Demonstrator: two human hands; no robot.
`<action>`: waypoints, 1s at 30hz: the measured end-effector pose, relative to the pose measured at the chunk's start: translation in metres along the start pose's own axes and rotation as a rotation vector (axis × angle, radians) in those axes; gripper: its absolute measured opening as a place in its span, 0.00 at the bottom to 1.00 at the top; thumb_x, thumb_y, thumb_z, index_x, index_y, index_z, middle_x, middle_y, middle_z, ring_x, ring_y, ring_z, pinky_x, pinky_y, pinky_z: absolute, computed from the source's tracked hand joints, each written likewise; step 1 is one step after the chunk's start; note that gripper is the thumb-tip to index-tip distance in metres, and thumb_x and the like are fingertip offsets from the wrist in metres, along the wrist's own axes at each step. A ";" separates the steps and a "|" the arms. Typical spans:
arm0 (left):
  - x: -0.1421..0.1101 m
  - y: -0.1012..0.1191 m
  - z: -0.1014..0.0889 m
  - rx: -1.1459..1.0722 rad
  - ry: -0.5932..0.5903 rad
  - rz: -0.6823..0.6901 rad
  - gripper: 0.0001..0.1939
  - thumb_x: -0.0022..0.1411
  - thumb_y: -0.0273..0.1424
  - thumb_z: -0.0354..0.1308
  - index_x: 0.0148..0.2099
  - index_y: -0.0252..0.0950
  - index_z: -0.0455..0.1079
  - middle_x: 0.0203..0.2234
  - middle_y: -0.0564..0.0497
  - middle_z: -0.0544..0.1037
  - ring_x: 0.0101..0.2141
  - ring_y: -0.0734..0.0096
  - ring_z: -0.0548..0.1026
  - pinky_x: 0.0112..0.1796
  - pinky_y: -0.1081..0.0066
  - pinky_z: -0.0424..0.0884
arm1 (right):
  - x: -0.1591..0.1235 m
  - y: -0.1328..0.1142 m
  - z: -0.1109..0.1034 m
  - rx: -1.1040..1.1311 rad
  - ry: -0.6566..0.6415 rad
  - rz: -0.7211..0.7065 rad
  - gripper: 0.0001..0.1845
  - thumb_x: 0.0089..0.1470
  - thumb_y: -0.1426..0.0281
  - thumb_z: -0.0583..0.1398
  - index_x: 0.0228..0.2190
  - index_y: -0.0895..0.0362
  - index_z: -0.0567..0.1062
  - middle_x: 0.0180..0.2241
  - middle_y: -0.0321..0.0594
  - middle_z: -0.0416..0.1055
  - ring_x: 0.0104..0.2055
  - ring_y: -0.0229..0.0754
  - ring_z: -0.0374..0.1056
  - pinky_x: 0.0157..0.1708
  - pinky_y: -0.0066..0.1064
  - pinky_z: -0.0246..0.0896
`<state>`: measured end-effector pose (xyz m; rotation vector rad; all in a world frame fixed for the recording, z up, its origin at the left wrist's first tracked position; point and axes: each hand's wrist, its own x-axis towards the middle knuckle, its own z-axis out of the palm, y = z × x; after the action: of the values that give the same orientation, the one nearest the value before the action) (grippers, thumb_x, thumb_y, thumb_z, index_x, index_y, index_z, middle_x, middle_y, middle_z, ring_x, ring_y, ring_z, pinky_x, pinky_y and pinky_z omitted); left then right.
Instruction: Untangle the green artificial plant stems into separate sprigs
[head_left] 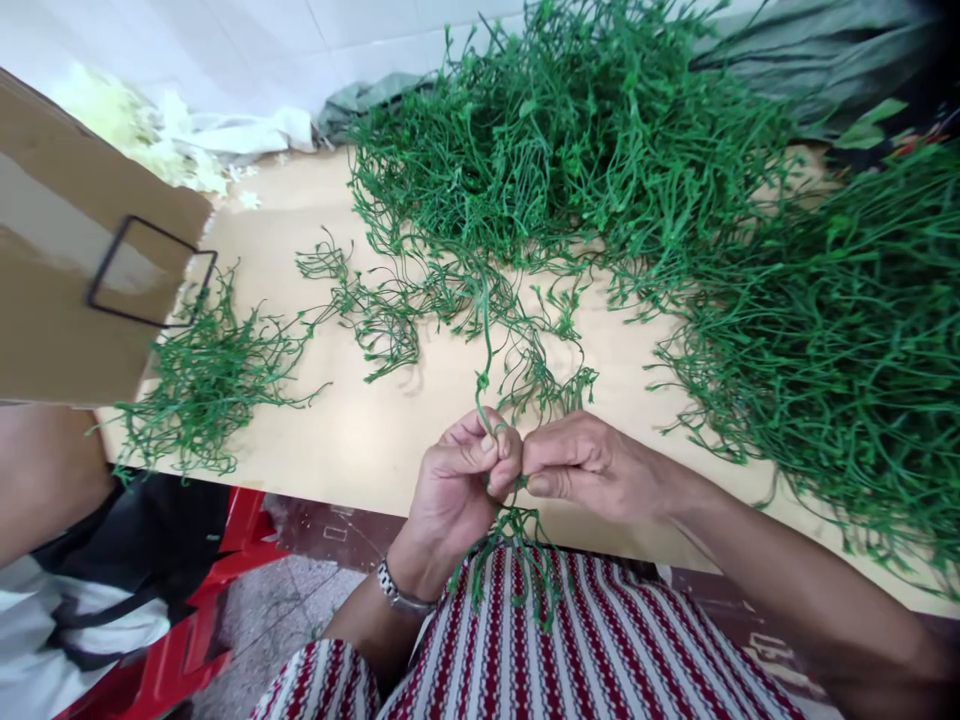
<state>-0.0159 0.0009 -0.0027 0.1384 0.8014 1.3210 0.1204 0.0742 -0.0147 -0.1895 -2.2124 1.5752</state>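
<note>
My left hand point(469, 475) pinches a thin green plastic plant stem point(484, 385) between thumb and fingers, near the table's front edge. The stem rises above the hand, and a cluster of green sprigs point(525, 570) hangs below, in front of my striped clothing. Pressed up close on the right, my right hand point(592, 465) has its thumb and fingers closed on the same green plant piece; the exact spot between the fingertips is hidden. Just beyond the hands, loose artificial green sprigs point(540, 365) lie on the table.
A big heap of green sprigs point(570, 150) covers the back, another pile point(847, 350) the right side. To the left are a smaller pile point(210, 380) and a cardboard box point(82, 250). Pale flowers point(165, 130) lie behind it. Another person's arm point(49, 475) shows beside a red stool point(180, 640).
</note>
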 end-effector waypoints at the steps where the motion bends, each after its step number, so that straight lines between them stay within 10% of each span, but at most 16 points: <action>1: -0.001 0.000 0.001 -0.004 -0.001 -0.006 0.08 0.41 0.23 0.62 0.23 0.32 0.64 0.11 0.57 0.63 0.13 0.84 0.56 0.13 0.83 0.50 | 0.000 0.001 -0.001 0.017 -0.024 0.005 0.18 0.58 0.63 0.51 0.24 0.62 0.71 0.19 0.34 0.62 0.22 0.29 0.56 0.23 0.21 0.51; 13: -0.006 0.014 0.000 -0.067 0.047 0.190 0.09 0.49 0.23 0.58 0.22 0.32 0.60 0.12 0.59 0.55 0.14 0.84 0.54 0.17 0.81 0.53 | -0.008 0.007 0.002 0.454 0.011 0.052 0.19 0.55 0.59 0.54 0.19 0.59 0.67 0.17 0.32 0.56 0.20 0.31 0.54 0.23 0.26 0.51; 26: 0.009 0.019 -0.011 0.062 -0.015 0.358 0.06 0.52 0.26 0.56 0.24 0.33 0.64 0.13 0.55 0.64 0.17 0.79 0.60 0.25 0.73 0.60 | -0.022 0.001 -0.005 0.164 0.763 0.002 0.07 0.55 0.68 0.56 0.36 0.54 0.73 0.26 0.36 0.63 0.22 0.31 0.55 0.21 0.27 0.52; 30: 0.009 0.019 -0.015 0.054 0.002 0.394 0.06 0.52 0.26 0.57 0.24 0.33 0.64 0.13 0.55 0.64 0.18 0.79 0.61 0.25 0.73 0.60 | -0.034 -0.010 -0.014 0.254 0.810 0.072 0.12 0.54 0.65 0.56 0.39 0.53 0.74 0.19 0.33 0.57 0.19 0.32 0.52 0.20 0.28 0.51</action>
<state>-0.0401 0.0092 -0.0075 0.3514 0.8390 1.6701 0.1582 0.0713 -0.0102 -0.6959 -1.3849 1.4423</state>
